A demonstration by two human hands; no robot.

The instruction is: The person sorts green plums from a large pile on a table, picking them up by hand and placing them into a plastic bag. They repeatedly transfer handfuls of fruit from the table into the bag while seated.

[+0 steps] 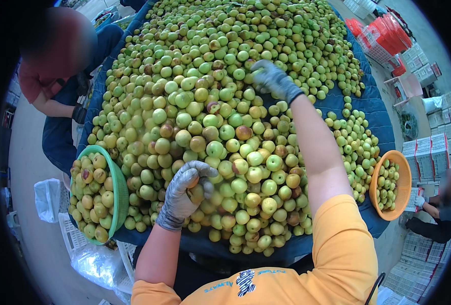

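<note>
A large heap of green and brown jujubes covers a blue quilted cloth in front of me. My left hand, in a grey work glove, is curled around brownish jujubes just above the near part of the heap. My right hand, gloved the same way, reaches out to the heap's upper middle with fingers bent down among the fruit. A bit of green shows by its fingertips; whether it grips a jujube is hidden.
A green basket full of browner jujubes stands at left, an orange basket of small ones at right. A co-worker sits at upper left, another at far right among stacked crates. White crates lie below left.
</note>
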